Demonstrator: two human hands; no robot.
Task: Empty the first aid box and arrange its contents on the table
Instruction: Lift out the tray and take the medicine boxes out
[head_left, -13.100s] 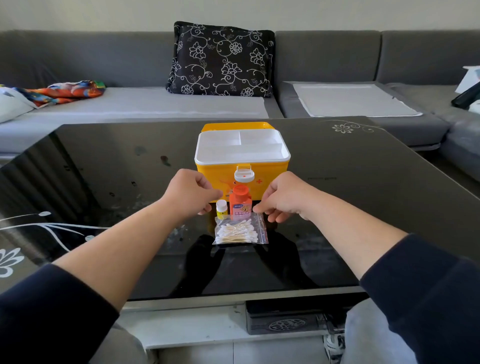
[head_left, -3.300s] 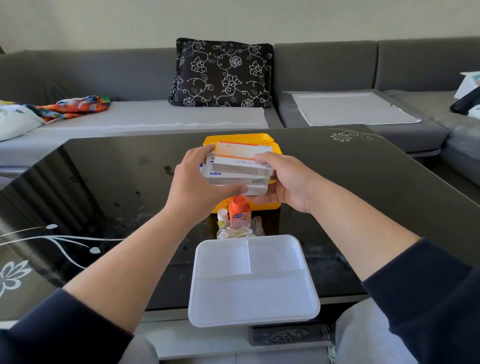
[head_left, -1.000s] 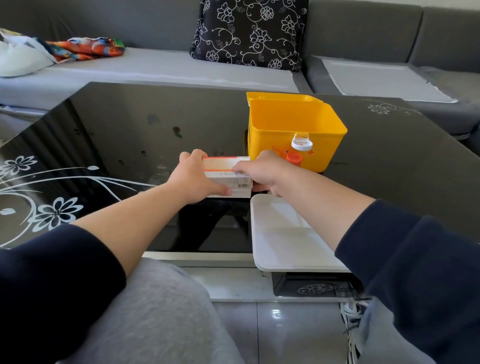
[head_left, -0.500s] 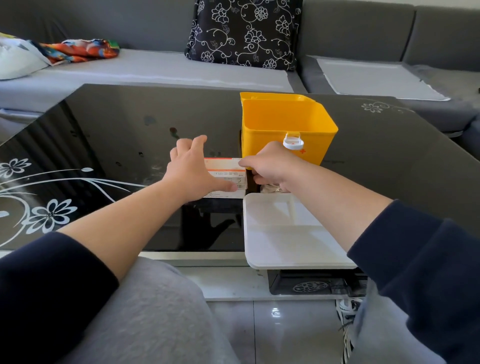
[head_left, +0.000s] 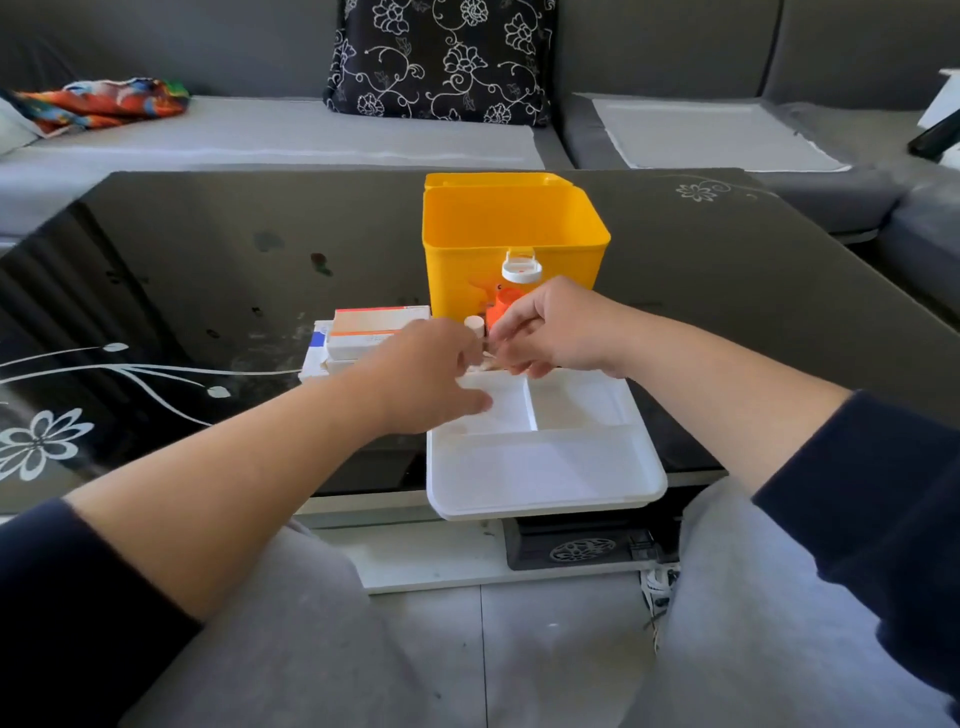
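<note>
first aid box (head_left: 511, 244) open on the black tabletop (head_left: 208, 270), looks emptied | head view: my left hand (head_left: 431, 376) loose, holding nothing; my right hand (head_left: 550, 330) curled over the small items, whether it pinches any I cannot tell | stacked cartons (head_left: 363, 335) light, stiff, take by the sides | orange bottle (head_left: 501, 306), small vial (head_left: 474, 325) tippy | white tray (head_left: 545, 447) overhangs the edge, crowds my reach

A grey sofa (head_left: 260, 130) holds a black floral cushion (head_left: 441, 57). The glossy black table (head_left: 208, 270) reflects daylight above a tiled floor (head_left: 519, 649).
</note>
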